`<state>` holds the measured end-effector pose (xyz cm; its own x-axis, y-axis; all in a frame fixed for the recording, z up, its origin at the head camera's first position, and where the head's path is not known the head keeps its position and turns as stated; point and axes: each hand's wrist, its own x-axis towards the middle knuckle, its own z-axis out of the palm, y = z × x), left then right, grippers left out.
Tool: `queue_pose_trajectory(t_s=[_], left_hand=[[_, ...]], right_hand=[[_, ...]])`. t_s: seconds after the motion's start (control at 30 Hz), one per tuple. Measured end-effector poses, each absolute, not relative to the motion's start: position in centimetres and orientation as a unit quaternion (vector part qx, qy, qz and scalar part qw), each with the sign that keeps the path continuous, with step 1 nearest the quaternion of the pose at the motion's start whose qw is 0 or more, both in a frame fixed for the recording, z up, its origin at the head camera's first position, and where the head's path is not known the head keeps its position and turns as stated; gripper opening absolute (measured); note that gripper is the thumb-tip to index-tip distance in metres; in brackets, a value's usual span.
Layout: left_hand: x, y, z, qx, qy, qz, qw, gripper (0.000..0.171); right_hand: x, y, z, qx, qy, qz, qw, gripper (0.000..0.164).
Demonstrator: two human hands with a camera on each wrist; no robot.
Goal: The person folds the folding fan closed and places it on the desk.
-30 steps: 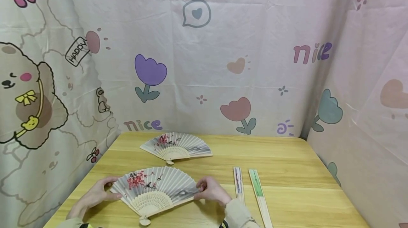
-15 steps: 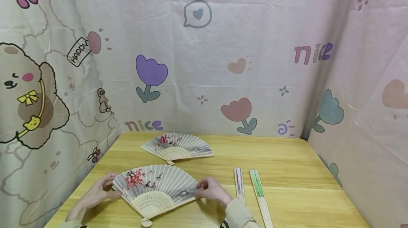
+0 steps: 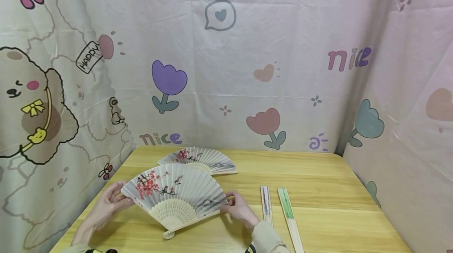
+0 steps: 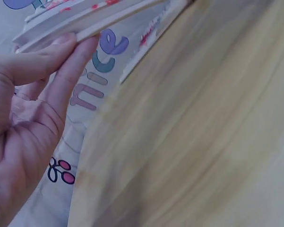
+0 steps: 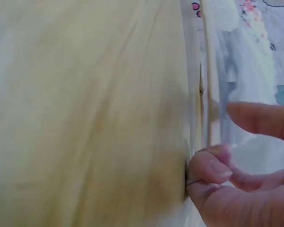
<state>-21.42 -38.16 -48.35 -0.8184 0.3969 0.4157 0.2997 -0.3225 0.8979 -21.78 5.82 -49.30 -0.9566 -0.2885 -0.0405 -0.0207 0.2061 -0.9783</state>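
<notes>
A spread folding fan (image 3: 177,190) with red blossoms and small birds is held tilted up between both hands, its pivot end toward me. My left hand (image 3: 107,204) pinches its left edge; in the left wrist view, thumb and fingertips (image 4: 87,45) meet on the outer rib. At the right edge, my right hand (image 3: 238,208) grips the fan with curled fingers; in the right wrist view the thumb is on its printed side. A second, similar open fan (image 3: 223,162) lies on the table behind, partly hidden by the held one.
Two folded fans lie to the right on the wooden table (image 3: 336,206): one with a purplish print (image 3: 266,202), one with a green print (image 3: 287,206). A patterned cloth (image 3: 226,68) hangs around the back and sides.
Both hands have raised the near fan and shifted it slightly away from me, so it now overlaps the far fan in view. The far fan and the folded fans stay put.
</notes>
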Motion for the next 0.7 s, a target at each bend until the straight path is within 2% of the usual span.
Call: queue_pose_trajectory(t_s=[0.13, 0.43, 0.5, 0.7], left_hand=[[-21.6, -37.7, -48.0, 0.348, 0.499, 0.793, 0.033, 0.059], [-21.5, -35.0, -47.6, 0.341, 0.405, 0.847, -0.042, 0.061], [-21.5, -34.0, -47.3, 0.333, 0.381, 0.861, -0.056, 0.06], [-21.4, -31.1, -46.6, 0.296, 0.381, 0.871, -0.095, 0.056]], right_hand=[[-22.0, 6.1, -49.4, -0.087, 0.754, -0.643, 0.102, 0.035], [-22.4, 6.8, -49.6, -0.037, 0.595, -0.793, 0.127, 0.008], [-22.3, 7.0, -49.6, -0.024, 0.545, -0.827, 0.137, 0.009], [-22.2, 7.1, -49.3, -0.002, 0.428, -0.892, 0.146, 0.024]])
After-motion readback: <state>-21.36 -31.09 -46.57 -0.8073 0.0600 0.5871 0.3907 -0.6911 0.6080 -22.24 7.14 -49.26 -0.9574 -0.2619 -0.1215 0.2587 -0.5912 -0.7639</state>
